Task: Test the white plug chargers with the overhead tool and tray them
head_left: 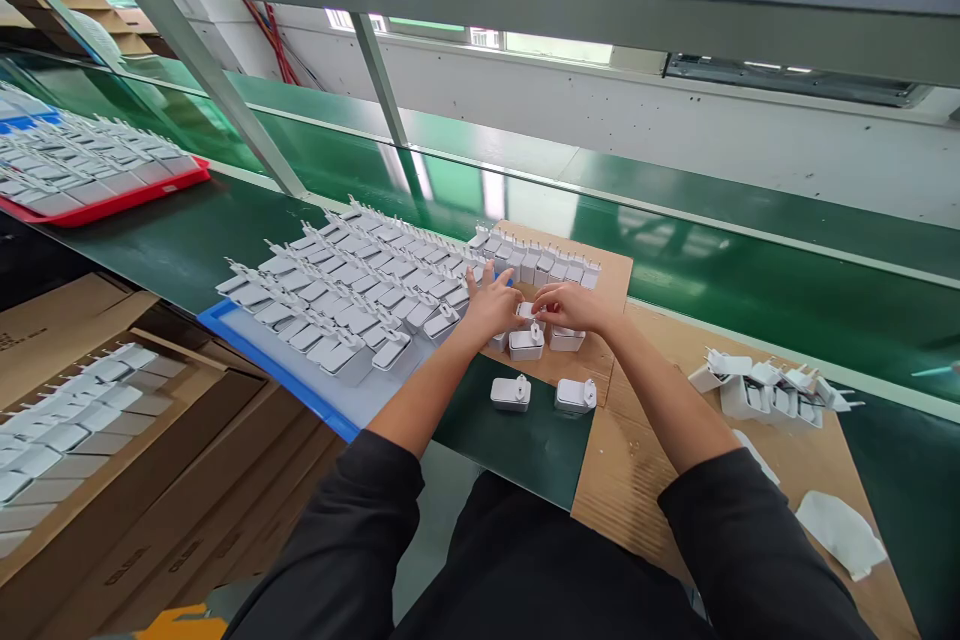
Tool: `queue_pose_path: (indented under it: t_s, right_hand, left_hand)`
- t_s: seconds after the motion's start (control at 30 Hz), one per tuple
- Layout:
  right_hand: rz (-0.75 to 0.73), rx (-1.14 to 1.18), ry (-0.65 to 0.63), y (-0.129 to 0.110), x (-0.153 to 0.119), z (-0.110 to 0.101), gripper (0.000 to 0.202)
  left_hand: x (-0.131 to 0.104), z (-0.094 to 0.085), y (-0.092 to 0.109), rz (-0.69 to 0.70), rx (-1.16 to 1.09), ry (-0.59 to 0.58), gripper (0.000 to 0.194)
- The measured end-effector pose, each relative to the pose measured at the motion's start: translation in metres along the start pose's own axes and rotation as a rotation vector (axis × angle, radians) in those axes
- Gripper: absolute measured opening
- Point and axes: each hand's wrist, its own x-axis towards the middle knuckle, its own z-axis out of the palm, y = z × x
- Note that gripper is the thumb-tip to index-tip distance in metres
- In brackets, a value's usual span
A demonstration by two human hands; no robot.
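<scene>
White power adapters with plug pins stand in front of me. My left hand [493, 305] is over the cardboard beside the blue tray, its fingers spread and its thumb close to a white power adapter [526, 311]. Fingers of my right hand [571, 308] are drawn together at the same adapter from the right, partly hiding it. Just below the hands stand more adapters, one [526, 344] under the fingertips and one [566, 338] under my right palm. Nearer to me, a left adapter [510, 393] and a right adapter [576, 396] rest on the green surface.
A blue tray [281, 368] full of adapters lies left of my hands. Behind them is a row of adapters [540, 262]. A red tray [135, 195] is far left, above an open carton [157, 430]. More adapters [772, 388] lie on cardboard [652, 450] at right.
</scene>
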Motion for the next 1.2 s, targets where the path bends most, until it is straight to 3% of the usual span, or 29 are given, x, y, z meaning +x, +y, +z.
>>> queue_pose_path:
  t_s: [0.5, 0.57, 0.63, 0.73, 0.83, 0.97, 1.2]
  right_hand:
    - [0.120, -0.047, -0.112, -0.001, 0.013, -0.001, 0.016]
    - [0.118, -0.059, -0.114, -0.005, 0.012, -0.004, 0.014]
    - [0.110, -0.062, -0.091, -0.010, 0.010, -0.010, 0.017]
    - [0.136, -0.080, 0.014, -0.019, 0.013, -0.019, 0.028]
    - [0.190, -0.117, 0.039, -0.030, 0.027, -0.020, 0.030]
    - [0.199, -0.162, -0.096, -0.046, 0.058, -0.003, 0.026]
    - [0.187, -0.203, -0.212, -0.055, 0.082, 0.010, 0.049]
  left_hand:
    - [0.002, 0.007, -0.008, 0.102, -0.074, 0.085, 0.024]
    - [-0.008, 0.004, -0.010, 0.141, -0.109, 0.178, 0.024]
    - [-0.028, 0.003, -0.014, 0.168, -0.189, 0.346, 0.019]
    - [-0.063, 0.013, -0.022, 0.111, -0.334, 0.509, 0.011]
    - [-0.086, 0.034, -0.028, -0.034, -0.421, 0.468, 0.016]
    - [-0.081, 0.060, -0.030, -0.135, -0.530, 0.389, 0.033]
    - [-0.071, 0.068, -0.025, -0.234, -0.713, 0.419, 0.032]
